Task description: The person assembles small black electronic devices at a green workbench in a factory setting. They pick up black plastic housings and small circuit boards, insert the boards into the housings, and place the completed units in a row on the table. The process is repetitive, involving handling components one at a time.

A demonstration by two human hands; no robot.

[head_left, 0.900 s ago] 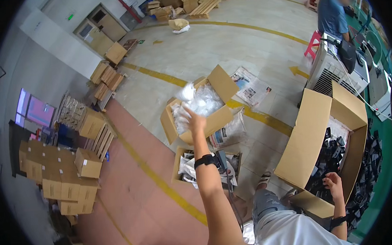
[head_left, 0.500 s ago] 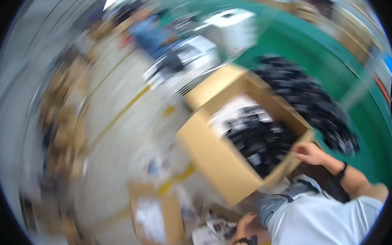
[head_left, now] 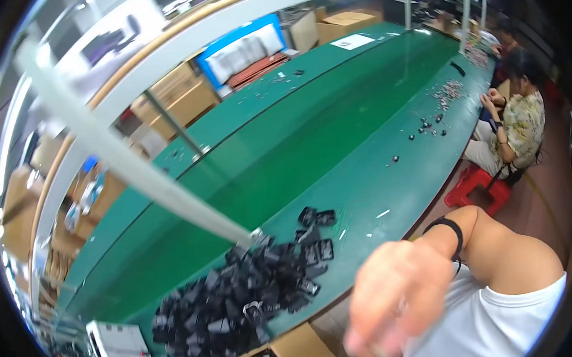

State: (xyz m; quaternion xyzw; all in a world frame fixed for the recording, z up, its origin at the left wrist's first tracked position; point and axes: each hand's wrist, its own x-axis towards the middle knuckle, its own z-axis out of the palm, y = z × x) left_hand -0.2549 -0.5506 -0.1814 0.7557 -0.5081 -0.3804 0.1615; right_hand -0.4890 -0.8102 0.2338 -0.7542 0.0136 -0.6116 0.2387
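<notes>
My right hand (head_left: pixel 399 295) is raised off the near edge of the green workbench (head_left: pixel 363 168), with a black band on its wrist. Its fingers point downward and are smeared by motion, so what they hold, if anything, cannot be made out. To its left lies a heap of small black plastic parts (head_left: pixel 234 291) on the bench. Below that heap, part of an open cardboard box (head_left: pixel 311 350) shows at the lower edge, with black parts inside. My left hand is out of view.
A slanted white post (head_left: pixel 136 164) rises from the bench by the heap. A white machine (head_left: pixel 119 345) stands at lower left. Along the bench at right sits a co-worker (head_left: pixel 515 115) near small loose parts (head_left: pixel 448 92) and a red stool (head_left: pixel 477 191).
My view has swung right from the box and floor to the long bench. My right hand has left the box rim and lifted; my left hand has gone out of view.
</notes>
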